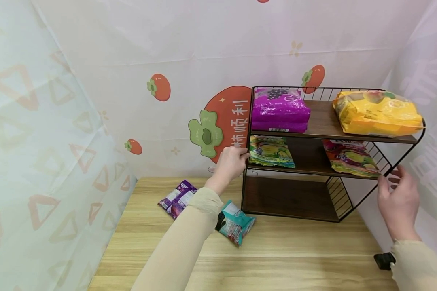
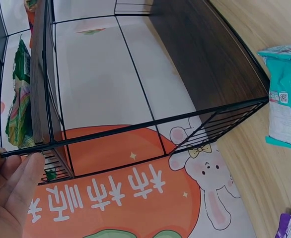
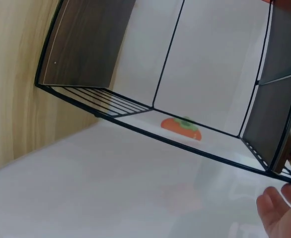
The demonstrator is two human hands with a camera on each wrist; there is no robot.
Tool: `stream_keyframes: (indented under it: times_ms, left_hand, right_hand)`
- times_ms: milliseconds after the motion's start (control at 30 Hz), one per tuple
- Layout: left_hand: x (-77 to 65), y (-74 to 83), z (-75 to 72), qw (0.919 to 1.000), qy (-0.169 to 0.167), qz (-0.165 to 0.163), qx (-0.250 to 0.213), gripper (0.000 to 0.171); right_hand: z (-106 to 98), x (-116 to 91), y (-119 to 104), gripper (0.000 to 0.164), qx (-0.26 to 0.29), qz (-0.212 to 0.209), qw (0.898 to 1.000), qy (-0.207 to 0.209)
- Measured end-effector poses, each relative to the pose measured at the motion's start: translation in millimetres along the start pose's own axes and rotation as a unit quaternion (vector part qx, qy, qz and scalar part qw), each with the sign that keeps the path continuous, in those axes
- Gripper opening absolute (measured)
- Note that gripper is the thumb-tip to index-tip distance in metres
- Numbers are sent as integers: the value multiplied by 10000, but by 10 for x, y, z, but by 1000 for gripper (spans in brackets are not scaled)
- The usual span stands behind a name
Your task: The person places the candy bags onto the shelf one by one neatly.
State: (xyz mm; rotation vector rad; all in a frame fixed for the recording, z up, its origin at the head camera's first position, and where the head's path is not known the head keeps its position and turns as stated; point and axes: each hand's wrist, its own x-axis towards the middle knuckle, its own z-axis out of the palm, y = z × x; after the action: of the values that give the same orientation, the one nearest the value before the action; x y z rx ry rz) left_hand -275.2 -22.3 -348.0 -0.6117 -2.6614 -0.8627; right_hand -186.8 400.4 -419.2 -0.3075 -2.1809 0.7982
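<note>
Left hand (image 1: 230, 162) pinches black wire rack (image 1: 287, 197); grip of right hand (image 1: 400, 202) unclear; three dark, wood-grained shelves (image 1: 321, 117).

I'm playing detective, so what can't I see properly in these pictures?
Purple packet on the table: head view, partly hidden by the left sleeve.
Teal packet: left wrist view, cut off by right edge.
Right hand: right wrist view, cut off by the lower right corner.
Yellow bag: head view, small print too tiny to read.
</note>
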Motion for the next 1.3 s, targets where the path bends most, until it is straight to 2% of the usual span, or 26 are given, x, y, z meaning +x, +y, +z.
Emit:
stream_keyframes:
  times_ms: [100, 433, 567, 833, 1000, 1167, 1233, 1300]
  left_hand:
    - [1, -5, 4, 10000, -2, -1, -23, 23]
    - [-2, -9, 9, 10000, -17, 31, -47, 22]
    - [-5, -13, 7, 9999, 2, 54, -92, 22]
    - [-8, -19, 5, 9999, 33, 90, -130, 22]
    - [-22, -49, 26, 9995, 156, 120, -227, 24]
    - [-63, -114, 83, 9977, 351, 76, -568, 25]
    - [-85, -142, 106, 9950, 327, -5, -939, 26]
    - [-111, -167, 118, 9883, 224, -161, -1500, 26]
  right_hand:
    - [-3, 62, -9, 50, 49, 230, 9996, -178]
    - [-16, 251, -4, 41, -115, 481, 9983, -322]
    - [-38, 310, 6, 39, -106, 447, 9978, -476]
    - [-32, 389, 50, 32, -213, 241, 9985, -439]
    - [-79, 433, 64, 32, -160, 290, 9956, -879]
    - [-119, 455, 82, 33, -51, 227, 9894, -1435]
    - [-128, 448, 91, 34, -21, 201, 9874, -1572]
    - [-138, 444, 95, 35, 41, 225, 9852, -1698]
